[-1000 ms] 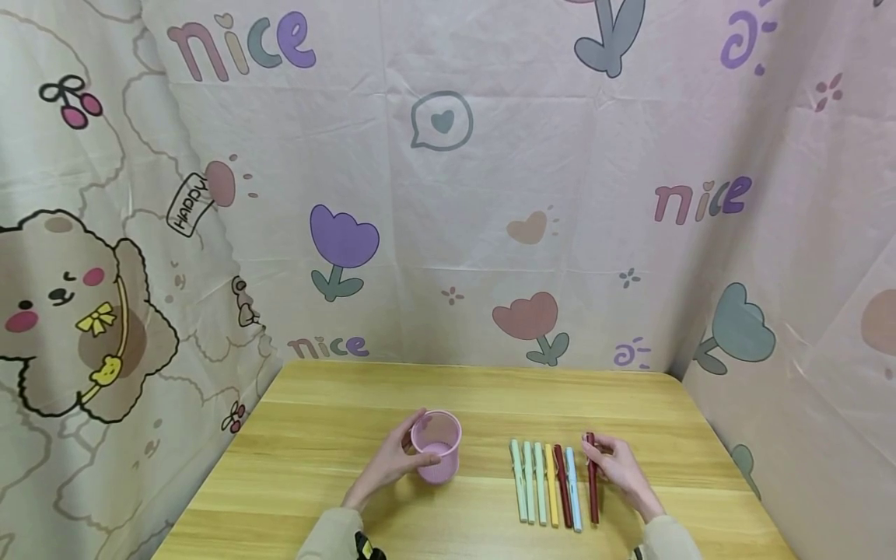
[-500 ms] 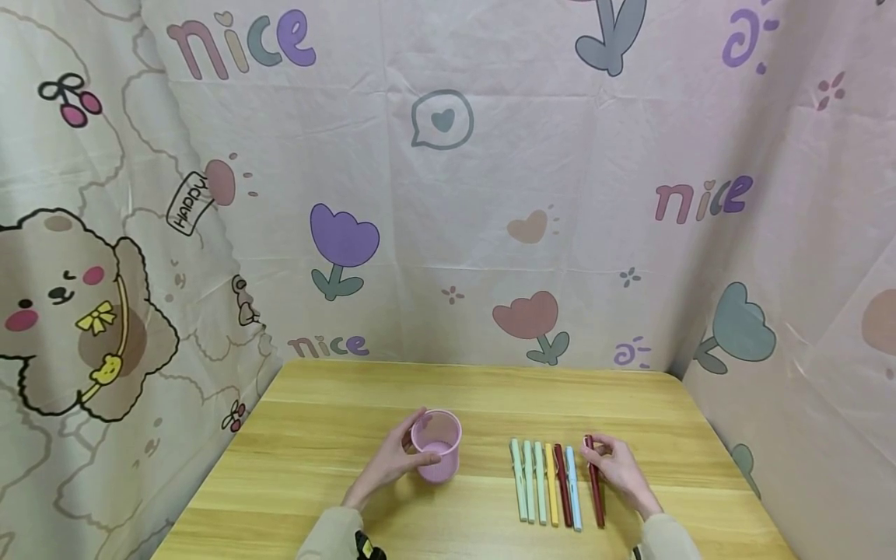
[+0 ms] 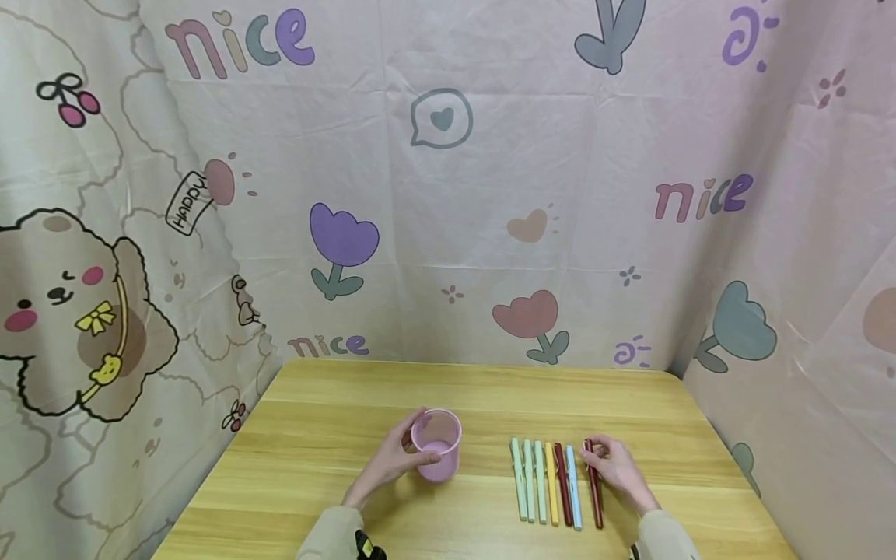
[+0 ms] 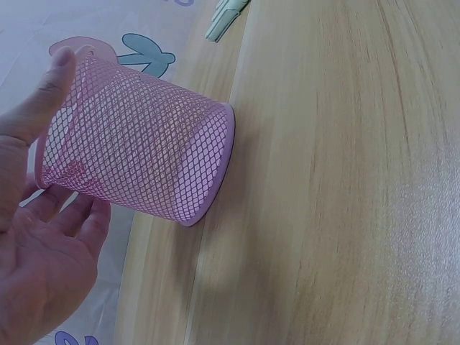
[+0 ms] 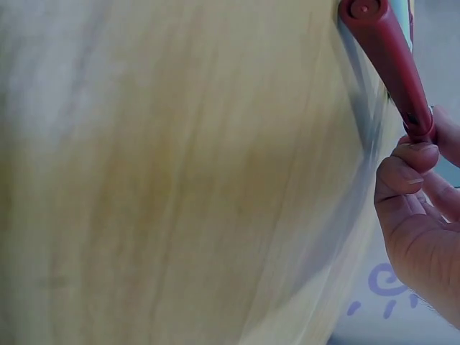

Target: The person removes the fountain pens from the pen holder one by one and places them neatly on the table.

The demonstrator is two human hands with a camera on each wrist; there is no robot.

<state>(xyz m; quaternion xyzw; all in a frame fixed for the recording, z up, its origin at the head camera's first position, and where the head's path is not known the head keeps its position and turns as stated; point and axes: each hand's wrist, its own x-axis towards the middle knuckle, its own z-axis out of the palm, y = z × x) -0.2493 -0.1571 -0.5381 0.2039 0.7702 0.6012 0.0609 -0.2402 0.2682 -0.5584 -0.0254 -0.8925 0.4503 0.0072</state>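
A pink mesh pen holder (image 3: pixel 446 467) stands upright on the table. My left hand (image 3: pixel 387 462) holds it near the rim, thumb on the near side and fingers round the far side; the left wrist view shows the mesh wall (image 4: pixel 136 136) between them. To the right, my right hand (image 3: pixel 619 468) pinches a dark red pen (image 3: pixel 596 502) near its far end, the other end pointing towards me. In the right wrist view that pen (image 5: pixel 392 57) appears slightly above the wood, its shadow beside it. Left of it lies a blue pen (image 3: pixel 574 491).
Beside the blue pen, in a row, lie another dark red pen (image 3: pixel 563 490), a yellow pen (image 3: pixel 552 488) and several light green pens (image 3: pixel 530 486). The wooden table (image 3: pixel 350 389) meets a printed cloth (image 3: pixel 448 233) at the back and sides.
The pen in my right hand has swung a little, its near end moving right and towards me. My left hand and the pen holder have stayed in place.
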